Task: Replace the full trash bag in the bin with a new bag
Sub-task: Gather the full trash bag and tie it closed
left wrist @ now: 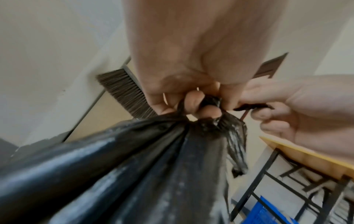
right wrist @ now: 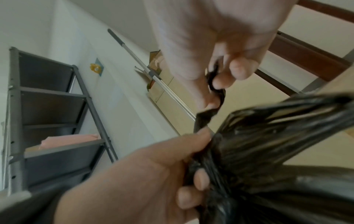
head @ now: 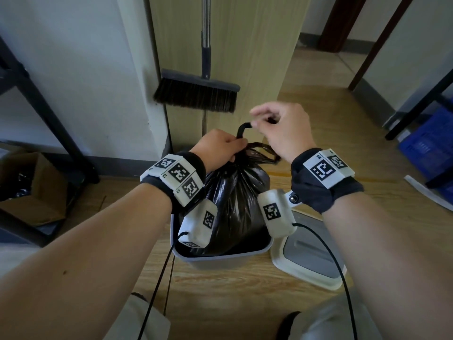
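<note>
A full black trash bag (head: 232, 197) stands in the grey bin (head: 220, 258) on the wooden floor, its top gathered into a neck. My left hand (head: 220, 149) grips that gathered neck (left wrist: 201, 119). My right hand (head: 277, 126) is just above and to the right, pinching a thin black strip of the bag (head: 242, 130) that runs from the neck up to its fingers (right wrist: 216, 84). The bag's body (left wrist: 134, 174) fills the lower part of the left wrist view, and in the right wrist view the bunched plastic (right wrist: 268, 151) lies below my right hand (right wrist: 220, 78).
The bin's white lid (head: 311, 251) lies on the floor right of the bin. A broom (head: 196, 92) leans on the wooden panel behind. A dark metal shelf (head: 36, 99) and a cardboard box (head: 31, 187) stand at the left. A blue crate (head: 431, 143) sits at the right.
</note>
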Motion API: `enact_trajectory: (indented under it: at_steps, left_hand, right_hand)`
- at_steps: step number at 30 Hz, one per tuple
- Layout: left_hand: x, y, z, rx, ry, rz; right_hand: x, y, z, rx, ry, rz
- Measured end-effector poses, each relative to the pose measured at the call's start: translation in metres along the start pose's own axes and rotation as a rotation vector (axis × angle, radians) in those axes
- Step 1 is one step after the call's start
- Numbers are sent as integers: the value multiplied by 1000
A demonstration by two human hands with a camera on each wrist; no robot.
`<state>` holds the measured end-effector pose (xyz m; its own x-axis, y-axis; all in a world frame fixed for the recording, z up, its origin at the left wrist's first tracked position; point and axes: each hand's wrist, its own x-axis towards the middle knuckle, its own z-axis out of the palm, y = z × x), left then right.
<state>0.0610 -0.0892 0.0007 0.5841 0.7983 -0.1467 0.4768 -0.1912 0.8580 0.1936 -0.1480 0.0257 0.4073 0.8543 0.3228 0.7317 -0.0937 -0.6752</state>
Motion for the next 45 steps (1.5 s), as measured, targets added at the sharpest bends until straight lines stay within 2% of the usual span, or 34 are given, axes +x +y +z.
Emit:
enact_trajectory:
  at_steps: [3,9,12,17,21,22,23,26,29,31,34,40,45]
  left_hand:
    - [0,-2,-4,-97,44,-86]
    - [0,-1,-4,-170,54,-137]
    - [1,-3,-6,-181,89,-156]
    - [4,-9,-6,-175,70,-148]
    - [7,-13,-8,-193,106,-186]
    - [7,-14,-9,-192,111,-202]
    - [7,-15,-9,-188,110,-212]
    - [6,-15,-9,-179,73,-204]
    - [6,-14,-7,-237,31,-193]
    - [6,-14,-7,-282,34,-185]
    - [7,-18,-9,-253,102,-164]
    - [8,-22,-9,-211,139,-149]
    - [9,-23,-9,-123,194,-124]
  right_hand:
    - [0,1,-5,62,76,64]
    - [-7,-2,0,63,61,61]
    - [-8,-3,2,37,122,22]
    - [-12,-7,11,-39,49,-58]
    - [-10,-11,13,-140,255,-89]
    - [-9,-12,11,-133,257,-90]
    - [-8,-12,10,-113,191,-81]
    - [-13,-11,15,-50,-192,-10]
    - [-17,-4,26,-68,-358,18]
    - [-16,0,30,-27,-386,68]
    - [-14,6,31,29,-331,110]
    - [-17,1,35,9,-281,2]
    - [-17,-2,36,-119,-301,-65]
